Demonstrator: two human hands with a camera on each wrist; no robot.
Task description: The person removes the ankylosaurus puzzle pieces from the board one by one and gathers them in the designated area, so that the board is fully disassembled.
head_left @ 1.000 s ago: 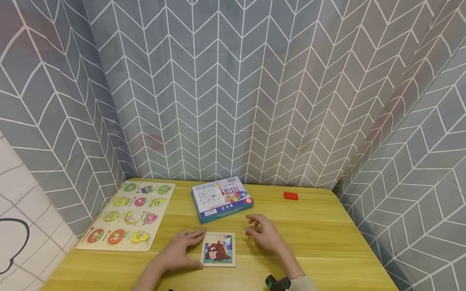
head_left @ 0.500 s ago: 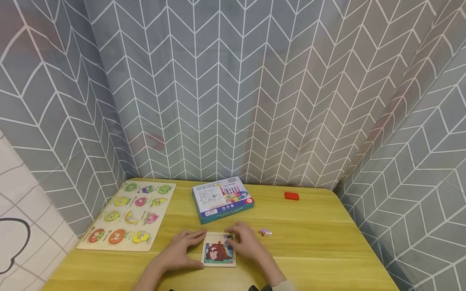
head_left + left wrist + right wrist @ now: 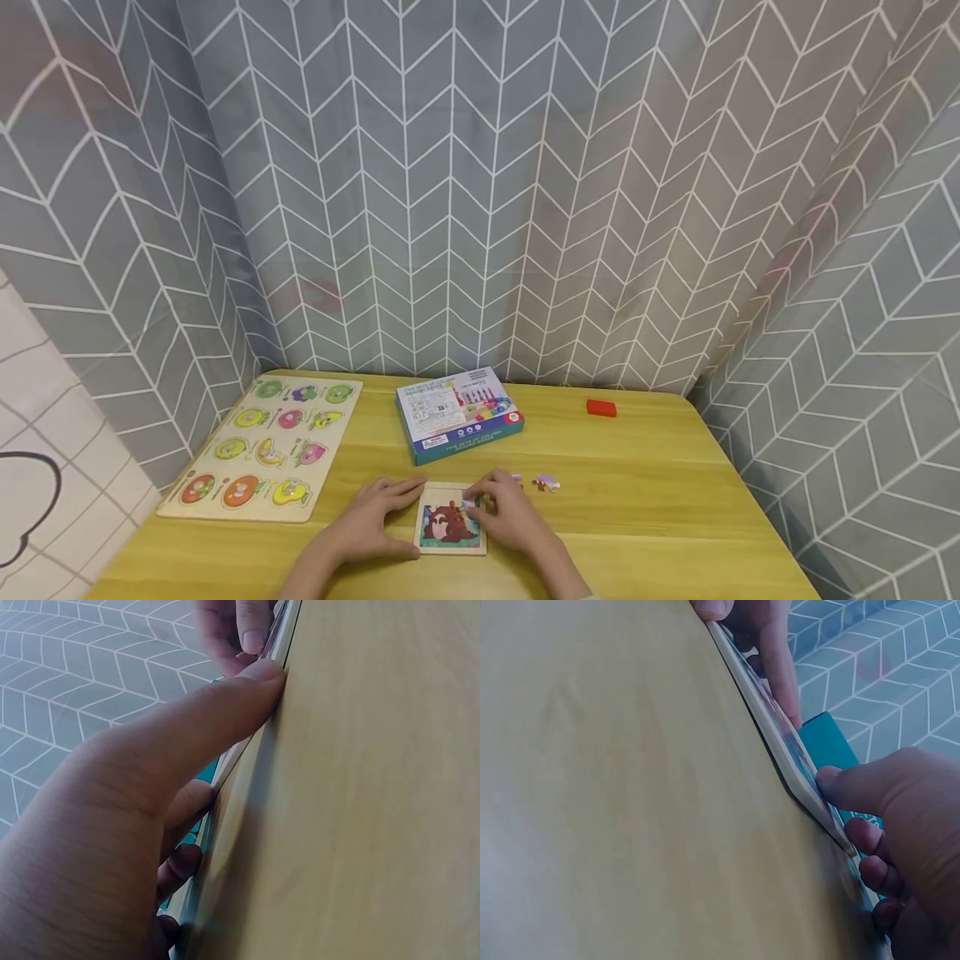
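A small square wooden jigsaw puzzle with a reddish-brown animal picture lies on the table, a bare wood strip showing along its upper part. My left hand holds its left side, thumb at the near corner and index finger at the far corner. Over its upper right part, my right hand bends thumb and index finger round a small pale puzzle piece, mostly hidden by the fingers. In the right wrist view the right thumb is right at the frame's edge. Loose puzzle pieces lie just beyond the right hand.
A blue and white toy box lies behind the puzzle. On the left is a wooden fruit board. A small red block sits at the back right of the yellow wooden table. Patterned curtains stand behind.
My right hand has moved left from the loose pieces onto the right part of the puzzle, uncovering pieces on the table. My left hand has stayed at the puzzle's left side.
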